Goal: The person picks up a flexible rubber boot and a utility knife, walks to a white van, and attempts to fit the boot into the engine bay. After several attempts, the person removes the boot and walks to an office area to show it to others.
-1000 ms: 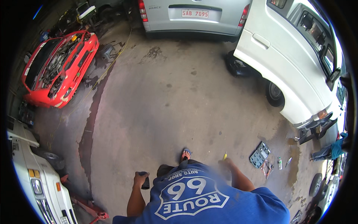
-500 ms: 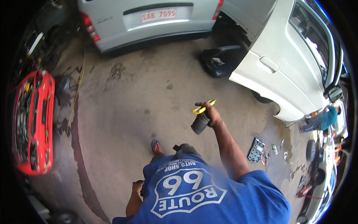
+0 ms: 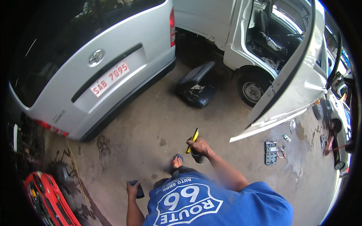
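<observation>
In my right hand [image 3: 200,146] are a yellow box cutter [image 3: 193,138], pointing up and away from me, and a short, thick black tube-shaped piece [image 3: 198,157] below it. The fingers are closed round both. My left hand [image 3: 132,188], lower and to the left, is wrapped round a dark, smooth-sided object [image 3: 140,191] whose kind I cannot make out. Both hands are held over the concrete floor [image 3: 128,150], in front of my blue shirt.
A silver van [image 3: 117,49] stands ahead at left. To the right is a white vehicle with its door [image 3: 286,98] swung open. Dark seat-like parts [image 3: 198,90] lie between them. An open tool case [image 3: 270,152] lies at right, a red car front [image 3: 47,199] at lower left.
The view has swung to the right and up, bringing in the white vehicle's open cab. My left hand has moved outward from my waist, showing its dark object. The yellow cutter now points more upright.
</observation>
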{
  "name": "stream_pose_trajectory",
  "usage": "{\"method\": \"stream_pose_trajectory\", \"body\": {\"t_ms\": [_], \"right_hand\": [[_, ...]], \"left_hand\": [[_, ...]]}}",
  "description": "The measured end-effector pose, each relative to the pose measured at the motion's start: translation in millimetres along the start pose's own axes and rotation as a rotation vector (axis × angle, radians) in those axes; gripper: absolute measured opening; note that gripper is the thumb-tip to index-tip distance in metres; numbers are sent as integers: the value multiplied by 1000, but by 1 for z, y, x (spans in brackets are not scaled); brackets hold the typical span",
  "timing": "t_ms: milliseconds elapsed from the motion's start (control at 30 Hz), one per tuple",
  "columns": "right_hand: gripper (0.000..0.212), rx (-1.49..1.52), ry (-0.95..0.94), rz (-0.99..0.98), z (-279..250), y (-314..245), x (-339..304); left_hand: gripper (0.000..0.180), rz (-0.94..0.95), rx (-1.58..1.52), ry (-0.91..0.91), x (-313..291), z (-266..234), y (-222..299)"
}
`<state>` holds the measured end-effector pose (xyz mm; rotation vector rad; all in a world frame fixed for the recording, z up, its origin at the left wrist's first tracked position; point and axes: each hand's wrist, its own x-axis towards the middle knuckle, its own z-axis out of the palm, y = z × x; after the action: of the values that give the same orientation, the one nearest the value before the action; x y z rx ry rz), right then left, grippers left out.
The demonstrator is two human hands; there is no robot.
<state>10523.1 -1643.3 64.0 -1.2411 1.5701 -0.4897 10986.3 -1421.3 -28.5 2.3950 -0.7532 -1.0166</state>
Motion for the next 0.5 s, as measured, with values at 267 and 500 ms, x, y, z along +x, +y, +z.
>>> {"method": "stream_pose_trajectory", "body": {"t_ms": [267, 500], "right_hand": [[48, 86, 170, -41, -76, -84, 158], [49, 45, 399, 212, -192, -78, 248]], "left_hand": [[78, 131, 186, -111, 123, 91, 264], [77, 307, 19, -503, 261, 228, 486]]}}
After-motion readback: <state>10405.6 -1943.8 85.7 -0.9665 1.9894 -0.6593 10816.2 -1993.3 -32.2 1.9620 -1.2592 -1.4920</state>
